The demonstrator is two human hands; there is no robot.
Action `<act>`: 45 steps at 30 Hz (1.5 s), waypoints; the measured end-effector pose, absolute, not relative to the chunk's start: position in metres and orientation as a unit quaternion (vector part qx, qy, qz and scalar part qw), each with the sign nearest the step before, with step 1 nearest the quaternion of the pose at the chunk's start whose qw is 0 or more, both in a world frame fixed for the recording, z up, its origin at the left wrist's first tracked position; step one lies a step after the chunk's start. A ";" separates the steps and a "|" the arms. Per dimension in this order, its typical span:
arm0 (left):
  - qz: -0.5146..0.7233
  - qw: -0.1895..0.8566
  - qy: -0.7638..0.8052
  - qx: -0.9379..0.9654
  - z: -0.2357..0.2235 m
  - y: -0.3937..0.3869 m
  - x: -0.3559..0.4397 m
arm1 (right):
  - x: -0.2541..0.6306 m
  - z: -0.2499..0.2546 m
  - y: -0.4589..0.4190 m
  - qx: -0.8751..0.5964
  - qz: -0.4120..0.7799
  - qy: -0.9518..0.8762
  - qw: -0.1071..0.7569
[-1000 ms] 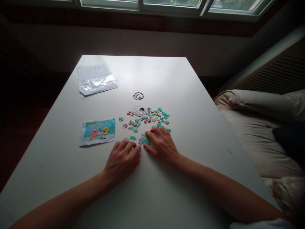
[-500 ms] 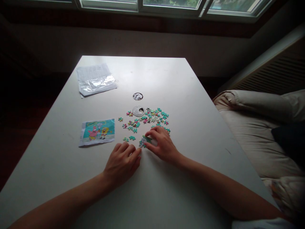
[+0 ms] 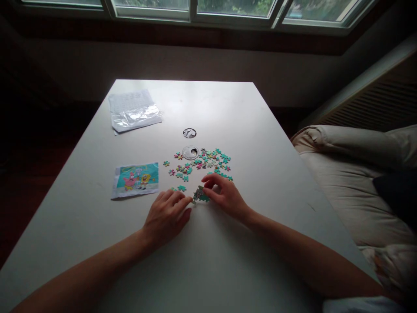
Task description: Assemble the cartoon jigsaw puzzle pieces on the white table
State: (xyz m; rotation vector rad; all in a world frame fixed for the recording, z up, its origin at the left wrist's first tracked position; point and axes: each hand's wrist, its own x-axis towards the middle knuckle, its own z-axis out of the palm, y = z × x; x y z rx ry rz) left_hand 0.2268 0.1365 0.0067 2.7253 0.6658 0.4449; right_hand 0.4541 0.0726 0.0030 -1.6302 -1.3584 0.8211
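Two hands (image 3: 167, 211) (image 3: 228, 198), dozens of puzzle pieces (image 3: 199, 166)

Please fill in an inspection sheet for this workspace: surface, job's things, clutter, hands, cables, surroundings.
Surface: white table; round cover set in it, round hole farther off.
Job's things: joined pieces between the hands; loose pieces scattered just beyond; picture sheet lying to the left.
Clutter: clear packet with papers, far left.
Hands: left hand has fingertips at the joined pieces' left edge; right hand has fingertips at their right side. How firmly either grips cannot be told.
Cables: nothing seen.
Surroundings: window beyond the table; padded seat on the right.
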 end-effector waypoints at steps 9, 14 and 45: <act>0.184 0.432 0.332 0.818 0.027 0.156 0.247 | 0.460 0.029 0.088 -0.600 0.343 -0.493 0.529; 0.249 0.531 0.373 0.719 0.016 0.168 0.266 | 0.450 0.027 0.104 -0.546 0.384 -0.454 0.590; 0.242 0.556 0.379 0.699 0.006 0.169 0.268 | 0.431 -0.003 0.103 -0.566 0.452 -0.353 0.592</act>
